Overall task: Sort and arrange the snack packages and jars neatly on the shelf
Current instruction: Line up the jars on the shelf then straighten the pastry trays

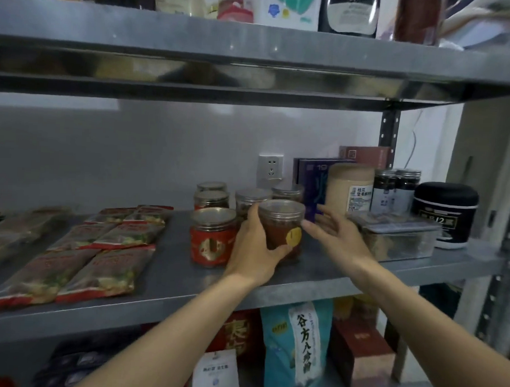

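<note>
On the middle shelf (pixel 302 293), head view: my left hand (pixel 254 246) is gripping the clear jar (pixel 280 223) from its left side, fingers wrapping behind it and thumb crossing low over its front. The jar is standing upright, long axis vertical, lid facing up and yellow sticker facing me; whether its base is touching the shelf I cannot tell. My right hand (pixel 333 237) is hovering just beside the jar's right wall, fingers straight and spread, holding nothing. A red-labelled jar (pixel 212 238) is sitting just beside my left hand, and further jars (pixel 252 197) are crowding close behind. A clear lidded box (pixel 398 236) is bounding the right. Bare shelf is lying open in front, running to the front edge, and between the jars and the flat snack packets (pixel 99 256).
</note>
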`<action>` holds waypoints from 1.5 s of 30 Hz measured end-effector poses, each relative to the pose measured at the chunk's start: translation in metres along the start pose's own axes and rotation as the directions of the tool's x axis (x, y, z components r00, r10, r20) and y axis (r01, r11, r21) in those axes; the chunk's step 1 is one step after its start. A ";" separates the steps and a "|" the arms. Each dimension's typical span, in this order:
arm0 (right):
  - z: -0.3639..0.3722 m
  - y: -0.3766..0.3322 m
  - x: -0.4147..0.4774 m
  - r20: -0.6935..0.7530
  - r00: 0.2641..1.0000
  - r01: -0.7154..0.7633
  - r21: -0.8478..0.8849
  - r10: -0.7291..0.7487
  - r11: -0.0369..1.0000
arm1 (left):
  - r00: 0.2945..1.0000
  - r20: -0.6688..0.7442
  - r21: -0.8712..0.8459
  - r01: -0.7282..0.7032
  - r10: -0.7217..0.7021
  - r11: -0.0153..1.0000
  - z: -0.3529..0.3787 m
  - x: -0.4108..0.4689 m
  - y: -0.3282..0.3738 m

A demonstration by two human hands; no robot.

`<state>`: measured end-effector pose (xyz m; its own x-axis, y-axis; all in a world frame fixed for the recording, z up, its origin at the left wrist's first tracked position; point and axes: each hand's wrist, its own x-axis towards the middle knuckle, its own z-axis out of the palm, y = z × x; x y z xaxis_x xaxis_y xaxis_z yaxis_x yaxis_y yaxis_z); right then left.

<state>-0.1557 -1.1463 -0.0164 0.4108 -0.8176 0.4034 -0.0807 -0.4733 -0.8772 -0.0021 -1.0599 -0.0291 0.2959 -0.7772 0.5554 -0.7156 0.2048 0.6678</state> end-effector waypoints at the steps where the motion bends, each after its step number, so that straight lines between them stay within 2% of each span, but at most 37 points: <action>1: 0.000 0.005 0.002 0.067 0.998 -0.006 0.031 0.004 0.999 | 1.000 -0.014 -0.007 0.012 -0.012 1.000 0.005 0.001 -0.001; 4: -0.001 0.021 0.011 0.204 0.979 0.005 0.094 -0.024 0.996 | 0.997 -0.063 -0.018 0.053 -0.054 0.998 0.015 0.005 -0.003; 6: -0.004 0.031 0.015 0.235 0.971 0.014 0.127 -0.044 0.992 | 0.994 -0.076 -0.047 0.072 -0.075 0.996 0.021 0.007 -0.004; 10: -0.014 0.044 0.022 0.198 0.978 0.024 0.190 -0.062 0.982 | 0.994 -0.034 -0.113 0.104 -0.108 0.988 0.027 0.012 -0.004; 17: -0.017 0.048 0.023 0.240 0.966 0.058 0.176 -0.100 0.983 | 0.991 0.011 -0.201 0.133 -0.134 0.971 0.028 0.014 -0.010; 28: -0.017 0.050 0.017 0.202 0.973 0.082 0.156 -0.113 0.984 | 0.991 0.089 -0.192 0.111 -0.095 0.975 0.027 0.015 -0.017; 45: -0.016 0.049 0.016 0.199 0.975 0.069 0.142 -0.097 0.987 | 0.992 0.075 -0.210 0.115 -0.102 0.971 0.030 0.013 -0.016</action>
<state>-0.1680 -1.1881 -0.0486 0.5896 -0.6858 0.4268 0.0780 -0.4775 -0.8751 -0.0062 -1.0907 -0.0473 0.3189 -0.8363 0.4460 -0.5275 0.2344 0.8166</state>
